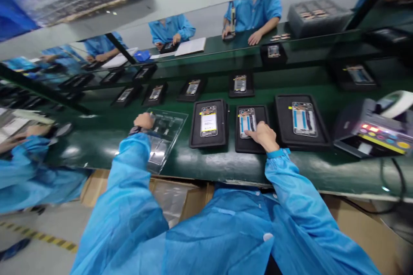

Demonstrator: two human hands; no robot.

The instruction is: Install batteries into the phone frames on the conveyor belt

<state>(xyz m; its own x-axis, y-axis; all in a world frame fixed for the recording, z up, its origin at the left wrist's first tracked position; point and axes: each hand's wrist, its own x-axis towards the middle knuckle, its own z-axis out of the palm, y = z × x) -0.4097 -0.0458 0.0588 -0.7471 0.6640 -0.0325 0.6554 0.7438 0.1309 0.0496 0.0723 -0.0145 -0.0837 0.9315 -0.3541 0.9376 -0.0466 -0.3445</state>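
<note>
My left hand (144, 121) is closed at the far left corner of a clear plastic tray (167, 131), its fingers curled over the edge. The tray lies on the bench with moulded hollows and appears to hold no battery. My right hand (265, 136) reaches over a black foam tray (253, 147) with a finger stretched out, touching the lower part of an opened phone (247, 121) with blue strips. To the left, a phone with a white-labelled battery (208, 123) lies in stacked black trays (223, 137). To the right, another opened phone (304, 119) rests in a larger black tray (283, 131).
A tape dispenser (374, 131) with lit display stands at the right. Several black trays with phones line the green bench (180, 167) behind. Co-workers in blue sit opposite and at the left. A grey bin (318, 23) stands on the far side. Cardboard boxes (193, 202) are below the edge.
</note>
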